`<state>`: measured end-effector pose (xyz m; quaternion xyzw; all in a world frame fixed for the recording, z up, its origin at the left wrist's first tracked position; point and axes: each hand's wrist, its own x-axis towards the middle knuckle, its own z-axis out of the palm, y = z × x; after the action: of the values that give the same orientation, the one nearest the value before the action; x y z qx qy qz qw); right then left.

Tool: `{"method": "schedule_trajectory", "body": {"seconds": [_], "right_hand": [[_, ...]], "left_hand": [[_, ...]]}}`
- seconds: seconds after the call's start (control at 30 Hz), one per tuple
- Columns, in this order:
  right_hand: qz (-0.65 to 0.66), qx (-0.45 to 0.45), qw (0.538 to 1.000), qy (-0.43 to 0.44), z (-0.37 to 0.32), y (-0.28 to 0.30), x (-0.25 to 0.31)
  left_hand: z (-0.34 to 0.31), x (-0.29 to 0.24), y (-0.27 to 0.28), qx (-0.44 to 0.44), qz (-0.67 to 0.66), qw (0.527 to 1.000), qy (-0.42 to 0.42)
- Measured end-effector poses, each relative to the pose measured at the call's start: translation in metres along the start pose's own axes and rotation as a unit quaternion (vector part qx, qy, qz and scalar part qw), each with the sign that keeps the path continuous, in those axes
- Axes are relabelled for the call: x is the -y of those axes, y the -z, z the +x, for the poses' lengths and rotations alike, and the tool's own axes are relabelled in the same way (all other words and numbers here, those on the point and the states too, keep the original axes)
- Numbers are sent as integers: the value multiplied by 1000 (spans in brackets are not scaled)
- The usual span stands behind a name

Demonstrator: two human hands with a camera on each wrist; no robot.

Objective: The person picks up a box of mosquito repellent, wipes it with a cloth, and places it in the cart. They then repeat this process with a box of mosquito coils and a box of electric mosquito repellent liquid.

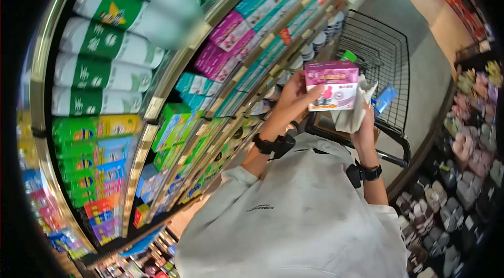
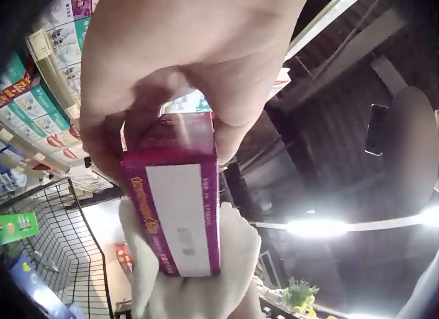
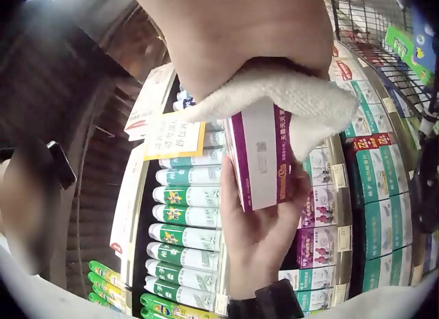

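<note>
In the head view my left hand (image 1: pixel 290 100) grips a purple-and-white cardboard box (image 1: pixel 336 98) by its left side, thumb across the front. The box is held up in front of the chest, its printed front facing me. My right hand (image 1: pixel 363 130) holds a white cloth (image 1: pixel 350 119) against the other side of the box. The left wrist view shows the box's narrow purple side (image 2: pixel 182 209) pointing down into the cloth (image 2: pixel 236 247). Seen from the right wrist, the cloth (image 3: pixel 302 103) wraps over that end and covers most of the right fingers.
A black wire shopping cart (image 1: pixel 404 62) stands just ahead, with a green pack (image 1: pixel 348 55) and a blue pack (image 1: pixel 386 98) in it. Shelves on the left carry green-and-white rolls (image 1: pixel 105 41) and several purple boxes (image 1: pixel 216 60). Slippers (image 1: pixel 462 146) fill a display on the right.
</note>
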<state>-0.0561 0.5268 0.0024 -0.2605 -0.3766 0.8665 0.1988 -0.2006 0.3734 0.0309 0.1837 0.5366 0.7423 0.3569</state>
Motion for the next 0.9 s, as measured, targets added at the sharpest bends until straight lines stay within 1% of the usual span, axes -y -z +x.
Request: {"method": "schedule_trajectory", "body": {"seconds": [0.03,0.07,0.1,0.13,0.2,0.23,0.27,0.3,0.33,0.4,0.43,0.47,0.5,0.53,0.57,0.6,0.63,0.67,0.73,0.77,0.8,0.87,0.9], "right_hand": [[0,12,1000,-7,0,-4,-3],[52,4,998,-41,-2,-7,-7],[104,-8,992,-74,-3,-9,-9],[104,-7,992,-78,-3,-9,-11],[58,60,991,-108,2,-2,-14],[54,29,987,-149,5,0,-14],[52,31,987,-151,4,0,-13],[-46,15,986,-161,-2,-9,-6],[-143,-2,975,-170,-6,-13,-3],[-136,19,976,-169,-6,-6,-5],[-118,13,978,-171,-7,-7,-2],[-100,7,980,-174,-7,-7,0],[-104,4,979,-176,-5,1,-3],[-103,6,979,-178,-5,2,-3],[-103,6,981,-164,-5,3,-2],[-102,6,984,-148,-4,3,-2],[-99,-11,984,-150,-4,1,-2],[-98,-11,984,-152,-5,0,-2],[-109,7,982,-154,-5,0,-3],[-108,8,982,-155,-5,-1,-4],[-109,21,981,-157,-5,-1,-6],[-112,33,980,-160,-5,0,-8],[-115,40,978,-169,-6,0,-9]], "left_hand": [[0,6,-2,-1,23,999,-38],[0,11,-3,3,47,996,-72],[-6,4,-9,1,95,994,-47],[-9,-8,-12,23,144,989,-17],[-10,-1,-9,4,108,994,-11],[-11,-1,-5,2,108,994,-12],[-13,-5,1,-14,179,984,-11],[-16,-10,7,-29,251,967,-9],[-20,-15,11,-31,253,967,-9],[-29,-29,16,-152,223,962,-47],[-33,-28,24,-220,283,929,-89],[-37,-27,39,-222,285,928,-89],[-43,-26,59,-271,428,851,-140],[-49,-30,73,-312,557,747,-185],[-57,-34,81,-312,558,746,-184],[-66,-39,87,-360,577,715,-162],[-71,-42,91,-407,593,681,-139],[-73,-46,93,-407,594,680,-138],[-76,-52,96,-467,580,653,-138],[-77,-52,99,-474,590,638,-144],[-75,-54,101,-474,590,637,-144],[-71,-57,102,-511,591,608,-143],[-70,-57,102,-512,590,608,-142]]}}
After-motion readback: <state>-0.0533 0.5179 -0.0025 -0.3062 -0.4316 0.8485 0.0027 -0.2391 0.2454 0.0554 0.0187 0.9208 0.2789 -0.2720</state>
